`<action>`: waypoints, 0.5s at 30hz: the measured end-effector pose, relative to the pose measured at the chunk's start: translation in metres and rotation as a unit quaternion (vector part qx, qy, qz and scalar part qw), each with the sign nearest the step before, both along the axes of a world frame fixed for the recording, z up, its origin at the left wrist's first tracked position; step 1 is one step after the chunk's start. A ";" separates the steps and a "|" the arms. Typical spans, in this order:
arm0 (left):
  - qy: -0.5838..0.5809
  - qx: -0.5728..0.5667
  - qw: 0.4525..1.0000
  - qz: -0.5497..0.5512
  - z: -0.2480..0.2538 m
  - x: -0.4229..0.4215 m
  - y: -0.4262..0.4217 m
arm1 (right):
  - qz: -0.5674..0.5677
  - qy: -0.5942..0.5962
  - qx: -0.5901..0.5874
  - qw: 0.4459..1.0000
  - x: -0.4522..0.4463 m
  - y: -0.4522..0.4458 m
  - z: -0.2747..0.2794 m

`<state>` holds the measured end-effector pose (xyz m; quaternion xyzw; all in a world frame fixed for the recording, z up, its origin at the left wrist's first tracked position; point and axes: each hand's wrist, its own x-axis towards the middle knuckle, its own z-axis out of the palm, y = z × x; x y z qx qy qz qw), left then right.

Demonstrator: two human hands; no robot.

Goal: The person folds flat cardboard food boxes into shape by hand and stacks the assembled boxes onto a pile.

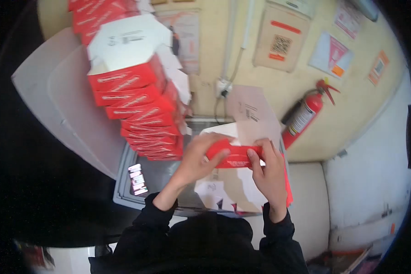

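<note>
A red and white cardboard box (236,157), partly folded, is held up between my two hands over the grey tabletop. My left hand (200,160) closes on its left end, the thumb lying on the red side wall. At the right end my right hand (268,171) pinches the same red wall between thumb and fingers. The box's pale lid flap (253,112) stands up behind, printed with small dark marks. Below my hands lie flat cardboard blanks (233,187), pale side up, with a red edge showing at the right.
A tall stack of folded red boxes (137,98) leans at the left of the grey table (123,182). A lit phone (138,179) lies near the front left corner. On the wall behind are a fire extinguisher (303,114), a socket with a cable (223,86) and posters.
</note>
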<state>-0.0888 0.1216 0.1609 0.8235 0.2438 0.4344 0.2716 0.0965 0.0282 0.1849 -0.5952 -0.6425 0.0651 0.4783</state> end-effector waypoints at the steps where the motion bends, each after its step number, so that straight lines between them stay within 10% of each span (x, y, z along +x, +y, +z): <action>1: 0.051 0.005 0.998 -0.031 0.005 -0.008 -0.002 | 0.014 -0.020 -0.002 1.000 -0.003 0.001 0.003; 7: 0.216 0.055 0.975 0.009 0.083 -0.031 -0.041 | 0.144 0.115 0.067 0.981 -0.017 0.006 0.031; 11: 0.045 0.333 0.933 0.128 0.096 -0.039 -0.069 | 0.107 0.110 0.229 0.961 -0.048 0.049 0.072; 15: 0.019 0.376 0.894 0.245 0.082 -0.080 -0.090 | 0.161 0.157 0.317 0.921 -0.072 0.167 0.121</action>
